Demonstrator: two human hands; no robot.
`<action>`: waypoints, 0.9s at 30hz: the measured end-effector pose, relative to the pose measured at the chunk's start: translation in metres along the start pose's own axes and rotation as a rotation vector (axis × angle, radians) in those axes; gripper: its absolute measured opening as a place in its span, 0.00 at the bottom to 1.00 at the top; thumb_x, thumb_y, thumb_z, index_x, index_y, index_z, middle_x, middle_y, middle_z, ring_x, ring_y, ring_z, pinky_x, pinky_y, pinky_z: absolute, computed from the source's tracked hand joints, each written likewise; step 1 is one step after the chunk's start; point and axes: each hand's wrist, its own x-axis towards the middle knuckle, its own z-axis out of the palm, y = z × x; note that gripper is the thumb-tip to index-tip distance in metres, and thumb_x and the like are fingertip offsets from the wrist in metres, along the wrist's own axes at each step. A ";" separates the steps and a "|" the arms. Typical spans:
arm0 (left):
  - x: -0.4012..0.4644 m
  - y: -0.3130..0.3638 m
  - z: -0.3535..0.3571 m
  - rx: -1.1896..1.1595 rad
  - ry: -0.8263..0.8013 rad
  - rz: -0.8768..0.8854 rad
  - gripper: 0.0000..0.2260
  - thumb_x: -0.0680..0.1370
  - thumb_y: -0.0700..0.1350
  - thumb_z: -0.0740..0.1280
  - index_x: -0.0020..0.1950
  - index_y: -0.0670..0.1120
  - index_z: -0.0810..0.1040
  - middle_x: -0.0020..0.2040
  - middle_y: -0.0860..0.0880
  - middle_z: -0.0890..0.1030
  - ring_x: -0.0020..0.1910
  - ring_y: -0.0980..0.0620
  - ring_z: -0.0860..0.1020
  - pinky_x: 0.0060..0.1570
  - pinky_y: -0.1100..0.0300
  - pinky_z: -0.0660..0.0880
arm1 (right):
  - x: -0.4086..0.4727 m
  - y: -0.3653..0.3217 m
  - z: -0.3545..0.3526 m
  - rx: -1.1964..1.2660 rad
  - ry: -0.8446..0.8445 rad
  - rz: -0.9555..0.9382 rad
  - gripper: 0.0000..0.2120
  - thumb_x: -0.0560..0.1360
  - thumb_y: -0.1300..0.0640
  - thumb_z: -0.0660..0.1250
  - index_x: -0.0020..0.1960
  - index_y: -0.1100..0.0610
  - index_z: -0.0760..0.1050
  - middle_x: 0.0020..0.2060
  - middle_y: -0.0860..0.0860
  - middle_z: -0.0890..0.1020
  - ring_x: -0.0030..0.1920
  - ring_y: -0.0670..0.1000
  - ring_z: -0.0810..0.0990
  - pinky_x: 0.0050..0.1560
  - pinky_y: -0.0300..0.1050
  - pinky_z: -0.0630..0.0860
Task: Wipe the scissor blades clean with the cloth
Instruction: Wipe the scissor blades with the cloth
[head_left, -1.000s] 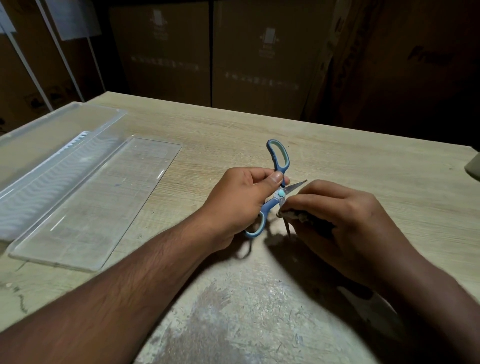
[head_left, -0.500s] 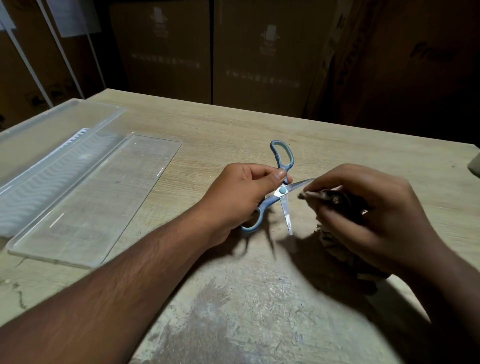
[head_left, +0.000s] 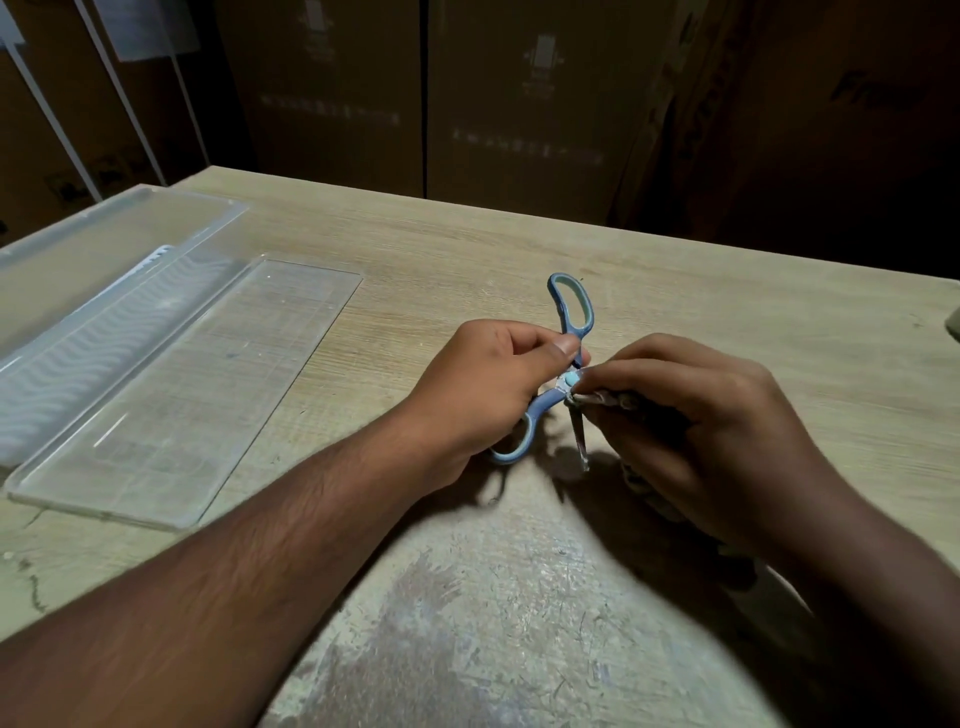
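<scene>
Left hand (head_left: 483, 389) clenched on open scissors (head_left: 563, 364), right hand (head_left: 691, 431) pinching cloth (head_left: 605, 399) against pivot, one blade hidden, cloth mostly covered

My scissors (head_left: 570, 322) have blue handles with light green-blue inside the loops, a little light blue dot in the middle, and a grey blade. The cloth (head_left: 608, 399) is grey and dark with speckles. The bench (head_left: 467, 249) is pale brown with thin lines. The tray (head_left: 171, 374) is see-through with wavy lines.

clear plastic lid (head_left: 197, 384), wooden table (head_left: 467, 244), cardboard boxes (head_left: 519, 93)
</scene>
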 end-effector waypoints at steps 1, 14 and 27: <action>0.002 -0.002 -0.002 -0.016 0.015 -0.001 0.10 0.84 0.47 0.69 0.52 0.46 0.90 0.49 0.49 0.90 0.56 0.49 0.87 0.69 0.43 0.78 | 0.000 -0.001 0.001 0.003 -0.009 -0.005 0.12 0.78 0.57 0.73 0.60 0.55 0.86 0.51 0.48 0.85 0.50 0.47 0.85 0.48 0.45 0.81; 0.002 -0.006 -0.004 -0.064 0.010 0.009 0.13 0.78 0.55 0.69 0.49 0.48 0.89 0.49 0.45 0.90 0.57 0.40 0.86 0.69 0.34 0.76 | -0.001 -0.005 0.000 -0.010 -0.079 -0.059 0.11 0.78 0.63 0.76 0.60 0.55 0.86 0.51 0.46 0.83 0.48 0.43 0.84 0.47 0.40 0.80; 0.007 -0.006 -0.007 -0.060 0.052 0.010 0.10 0.82 0.51 0.70 0.47 0.50 0.90 0.49 0.43 0.90 0.56 0.42 0.86 0.69 0.39 0.77 | -0.001 -0.006 0.001 -0.016 -0.095 -0.078 0.11 0.76 0.63 0.77 0.57 0.54 0.86 0.49 0.46 0.85 0.46 0.45 0.85 0.44 0.44 0.81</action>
